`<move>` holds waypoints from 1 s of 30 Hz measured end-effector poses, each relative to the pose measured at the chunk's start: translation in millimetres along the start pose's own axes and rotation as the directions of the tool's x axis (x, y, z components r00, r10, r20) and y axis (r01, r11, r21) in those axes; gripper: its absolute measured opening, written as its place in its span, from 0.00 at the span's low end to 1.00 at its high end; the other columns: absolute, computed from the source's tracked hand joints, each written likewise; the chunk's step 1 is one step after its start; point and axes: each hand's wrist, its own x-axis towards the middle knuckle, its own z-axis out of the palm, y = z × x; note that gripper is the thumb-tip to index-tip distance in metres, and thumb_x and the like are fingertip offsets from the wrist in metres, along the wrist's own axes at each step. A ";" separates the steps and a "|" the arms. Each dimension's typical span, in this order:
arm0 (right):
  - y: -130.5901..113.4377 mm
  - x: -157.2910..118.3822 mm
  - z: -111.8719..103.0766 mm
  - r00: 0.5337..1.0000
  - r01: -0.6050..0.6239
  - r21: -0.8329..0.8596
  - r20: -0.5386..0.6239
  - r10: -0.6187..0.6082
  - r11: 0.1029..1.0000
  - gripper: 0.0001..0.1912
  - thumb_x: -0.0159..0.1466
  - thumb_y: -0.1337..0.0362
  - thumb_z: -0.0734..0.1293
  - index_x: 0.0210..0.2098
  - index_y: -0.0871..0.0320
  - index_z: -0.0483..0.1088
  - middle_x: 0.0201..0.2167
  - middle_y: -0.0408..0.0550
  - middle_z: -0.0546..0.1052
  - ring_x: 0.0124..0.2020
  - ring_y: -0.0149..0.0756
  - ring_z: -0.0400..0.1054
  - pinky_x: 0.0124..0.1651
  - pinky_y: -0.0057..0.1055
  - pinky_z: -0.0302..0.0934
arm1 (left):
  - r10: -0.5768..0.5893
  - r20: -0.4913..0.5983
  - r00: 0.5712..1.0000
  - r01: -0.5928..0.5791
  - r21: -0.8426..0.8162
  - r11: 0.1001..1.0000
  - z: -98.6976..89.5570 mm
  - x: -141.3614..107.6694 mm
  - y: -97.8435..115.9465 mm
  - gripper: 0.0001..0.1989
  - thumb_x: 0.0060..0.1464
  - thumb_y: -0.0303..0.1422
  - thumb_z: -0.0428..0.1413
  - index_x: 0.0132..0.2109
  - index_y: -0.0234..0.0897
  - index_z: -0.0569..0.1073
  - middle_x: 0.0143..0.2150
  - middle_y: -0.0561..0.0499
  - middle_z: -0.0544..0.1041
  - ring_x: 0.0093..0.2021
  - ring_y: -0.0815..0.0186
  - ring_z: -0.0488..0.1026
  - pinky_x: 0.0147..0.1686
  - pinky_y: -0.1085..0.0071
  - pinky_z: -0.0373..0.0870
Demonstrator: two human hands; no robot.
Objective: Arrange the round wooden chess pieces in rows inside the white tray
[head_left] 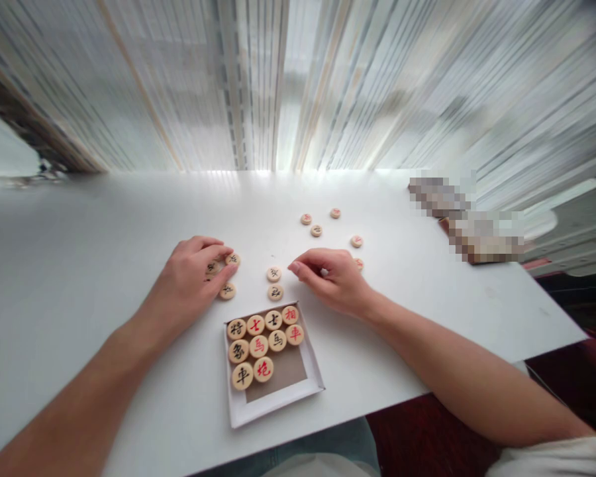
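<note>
My left hand (196,268) curls over several round wooden Chinese chess pieces on the table. Its thumb and index fingertips close on one piece with a black character (233,259). Another piece (227,291) lies just below the thumb, and one under the palm is partly covered. My right hand (332,279) is closed, thumb and fingertips together, with nothing visible between them. Left of those fingertips, apart from them, lie two black-lettered pieces, an upper one (274,273) and a lower one (275,292). A shallow white box (277,414) in front of me holds rows of red and black pieces.
Beyond my right hand several pieces are scattered, among them a red one (335,212) and a black one (316,230). Blurred-out objects (487,238) sit at the right rear of the white table (104,265). Striped curtains (258,86) hang behind.
</note>
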 end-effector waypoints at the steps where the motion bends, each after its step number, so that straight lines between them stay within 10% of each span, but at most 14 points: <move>1: -0.6 0.3 0.8 1.000 0.012 -0.013 0.002 -0.012 1.000 0.17 0.73 0.57 0.67 0.31 0.57 0.79 0.24 0.44 0.78 0.24 0.31 0.64 0.29 0.30 0.58 | 0.003 -0.019 1.000 -0.003 0.001 1.000 1.8 0.4 -2.9 0.12 0.67 0.42 0.59 0.50 0.44 0.83 0.54 0.41 0.82 0.55 0.45 0.78 0.61 0.50 0.74; 14: 49.1 30.0 -56.6 0.896 -0.198 -0.173 -0.432 0.106 0.965 0.14 0.73 0.59 0.66 0.41 0.60 0.81 0.34 0.52 0.84 0.32 0.40 0.75 0.35 0.36 0.68 | -0.071 -0.059 0.996 0.067 -0.056 0.996 -1.5 5.0 1.0 0.14 0.69 0.41 0.53 0.52 0.46 0.81 0.54 0.43 0.84 0.57 0.42 0.81 0.60 0.44 0.76; 23: 54.0 20.1 -41.3 0.999 0.031 -0.420 -0.013 -0.040 0.907 0.14 0.72 0.64 0.68 0.53 0.58 0.83 0.56 0.60 0.83 0.59 0.58 0.74 0.66 0.56 0.66 | -0.122 -0.045 0.992 0.117 -0.091 0.989 -5.5 4.2 9.2 0.21 0.68 0.41 0.53 0.56 0.34 0.82 0.55 0.38 0.83 0.53 0.46 0.82 0.61 0.48 0.76; 30: 45.4 19.2 -46.5 0.996 0.076 -0.488 0.081 -0.042 0.869 0.09 0.72 0.64 0.67 0.44 0.59 0.80 0.42 0.58 0.82 0.45 0.53 0.76 0.50 0.48 0.71 | -0.106 -0.037 0.994 0.102 -0.099 0.990 -5.9 2.0 13.1 0.22 0.68 0.41 0.54 0.56 0.31 0.83 0.55 0.39 0.83 0.54 0.49 0.81 0.62 0.50 0.76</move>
